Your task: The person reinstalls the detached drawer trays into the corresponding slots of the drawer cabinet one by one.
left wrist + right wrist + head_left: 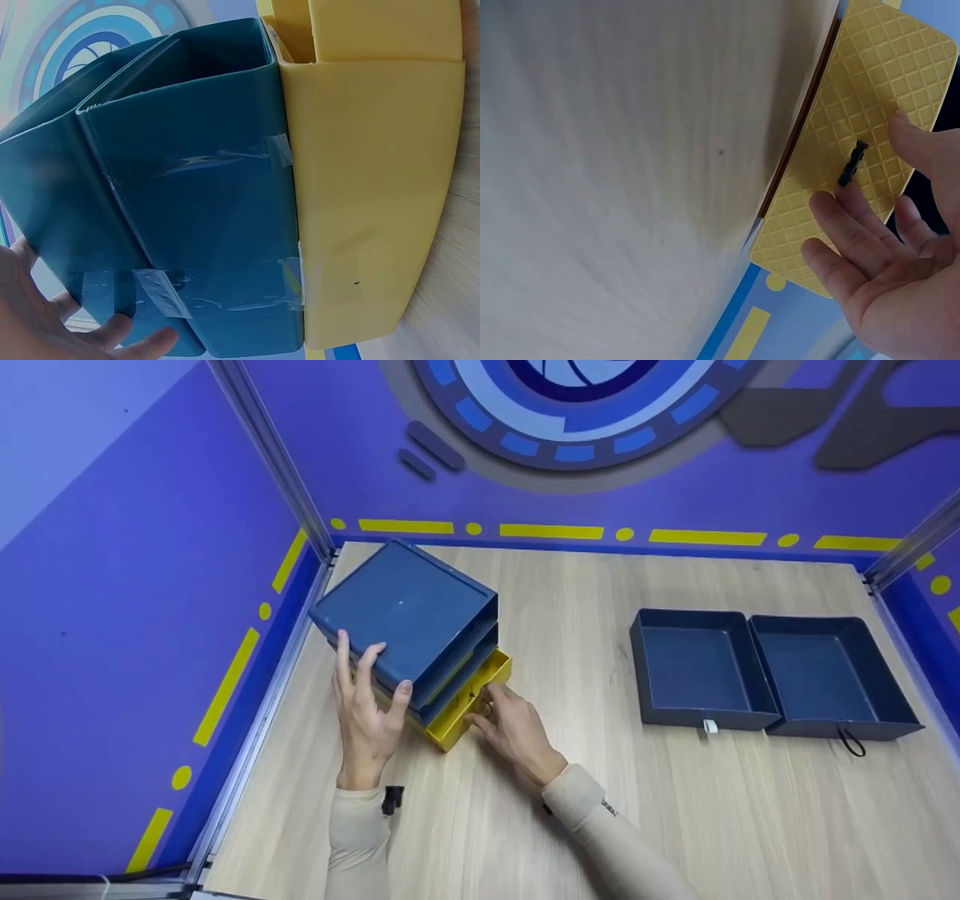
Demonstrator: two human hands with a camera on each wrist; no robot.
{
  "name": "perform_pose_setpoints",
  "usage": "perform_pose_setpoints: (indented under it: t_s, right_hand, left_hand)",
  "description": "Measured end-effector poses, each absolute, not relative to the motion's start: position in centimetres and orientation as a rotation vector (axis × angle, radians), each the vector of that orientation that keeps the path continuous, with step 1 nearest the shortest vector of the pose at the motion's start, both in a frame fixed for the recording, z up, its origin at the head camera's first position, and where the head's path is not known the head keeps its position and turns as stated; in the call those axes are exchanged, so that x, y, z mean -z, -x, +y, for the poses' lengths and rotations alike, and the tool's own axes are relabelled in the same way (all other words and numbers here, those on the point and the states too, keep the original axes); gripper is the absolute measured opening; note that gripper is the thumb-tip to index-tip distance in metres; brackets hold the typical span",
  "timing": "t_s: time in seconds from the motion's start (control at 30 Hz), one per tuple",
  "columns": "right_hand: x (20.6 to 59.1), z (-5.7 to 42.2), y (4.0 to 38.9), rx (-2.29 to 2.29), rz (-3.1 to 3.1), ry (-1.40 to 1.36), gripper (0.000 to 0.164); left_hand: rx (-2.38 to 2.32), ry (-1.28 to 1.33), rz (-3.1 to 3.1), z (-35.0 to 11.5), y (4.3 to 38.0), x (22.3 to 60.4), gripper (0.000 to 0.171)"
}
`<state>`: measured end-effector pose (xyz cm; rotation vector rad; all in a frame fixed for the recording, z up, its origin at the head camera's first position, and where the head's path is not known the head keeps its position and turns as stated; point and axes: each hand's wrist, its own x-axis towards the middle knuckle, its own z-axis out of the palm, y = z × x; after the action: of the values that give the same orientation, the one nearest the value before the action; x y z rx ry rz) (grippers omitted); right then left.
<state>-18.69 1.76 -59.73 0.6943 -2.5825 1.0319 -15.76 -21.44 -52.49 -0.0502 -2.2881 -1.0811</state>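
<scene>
Yellow drawer (836,127) part out; right grip (519,727) loose by its loop (853,163), left grip (369,720) spread against blue unit (409,607). Best brace unit, keep drawer square.

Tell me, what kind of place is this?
Probably a work booth: there's a wooden-looking table, purple printed walls on three sides of it, and metal posts at the back corners.

the yellow drawer (454,720) has a cross-hatched front (821,157).
</scene>
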Motion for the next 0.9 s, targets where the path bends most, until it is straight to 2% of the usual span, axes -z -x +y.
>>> perform_pose_setpoints:
  t_s: [0.63,0.9]
  right_hand:
    - [59.9,0.6,18.7,-0.990,-2.618,-0.733,0.032]
    - [59.8,0.2,18.7,-1.000,-2.648,-0.747,0.037]
  left_hand:
    - [1.086,0.041,-2.298,-21.4,15.7,52.5,0.060]
    - [1.090,0.033,-2.296,-21.5,15.7,52.4,0.060]
